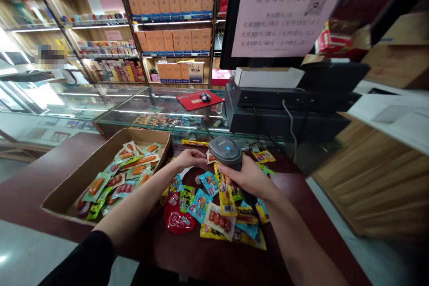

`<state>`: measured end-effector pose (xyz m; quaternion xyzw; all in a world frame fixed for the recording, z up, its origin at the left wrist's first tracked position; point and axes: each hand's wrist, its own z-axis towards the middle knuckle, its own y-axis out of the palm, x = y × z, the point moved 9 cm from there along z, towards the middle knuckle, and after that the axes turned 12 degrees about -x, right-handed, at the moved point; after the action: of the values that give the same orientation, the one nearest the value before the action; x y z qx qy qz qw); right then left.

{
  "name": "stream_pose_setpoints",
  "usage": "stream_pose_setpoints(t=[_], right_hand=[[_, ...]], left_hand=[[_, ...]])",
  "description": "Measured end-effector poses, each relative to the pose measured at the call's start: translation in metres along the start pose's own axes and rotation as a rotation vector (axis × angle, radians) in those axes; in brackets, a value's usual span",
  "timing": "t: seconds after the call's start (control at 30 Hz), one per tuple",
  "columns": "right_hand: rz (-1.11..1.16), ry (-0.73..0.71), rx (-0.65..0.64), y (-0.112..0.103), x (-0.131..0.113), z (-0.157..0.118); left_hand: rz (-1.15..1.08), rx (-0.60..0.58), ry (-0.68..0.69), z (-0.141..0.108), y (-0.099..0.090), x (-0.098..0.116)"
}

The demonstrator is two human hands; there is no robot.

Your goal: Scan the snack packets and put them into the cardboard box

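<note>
I had the scanner (227, 151) in my right hand (253, 178), thumb and fingers wrapped around its grip, its head above the dark counter (187, 254). My left hand (188, 159) was just left of the scanner, its fingers drawn together and, as far as I could judge, pinching a pale packet (211, 157); the scanner hid part of it, so I could not tell how firm the pinch was. A yellow packet (227, 194) showed just on the near side of the scanner, below my right thumb, though whether the thumb touched it I could not tell. Nearer me than the scanner lay a loose heap (200, 204), with a sausage packet (219, 220) on top and a red packet (177, 216) toward its left. Well left of the scanner sat the box (147, 136), holding many wrapped sausages (124, 189). I took the step in hand to be reading the pale packet with the scanner. To my mind the next move called for a steady scanner and any printed code turned toward it, clear of my left fingers.
</note>
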<state>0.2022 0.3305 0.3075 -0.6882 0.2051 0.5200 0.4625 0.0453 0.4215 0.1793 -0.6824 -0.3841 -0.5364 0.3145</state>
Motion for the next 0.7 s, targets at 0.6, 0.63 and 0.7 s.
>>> stream_pose_setpoints(t=[0.6,0.63,0.7], right_hand=[[-0.017,0.030,-0.042,0.011,0.012,0.008],[-0.015,0.027,-0.045,0.011,0.010,0.008],[-0.011,0.025,-0.046,0.013,0.008,0.008]], left_hand=[[0.656,-0.007,-0.127,-0.011,0.021,-0.011],[0.633,-0.007,-0.126,-0.012,0.015,-0.009],[0.550,0.001,-0.092,-0.016,0.000,-0.001]])
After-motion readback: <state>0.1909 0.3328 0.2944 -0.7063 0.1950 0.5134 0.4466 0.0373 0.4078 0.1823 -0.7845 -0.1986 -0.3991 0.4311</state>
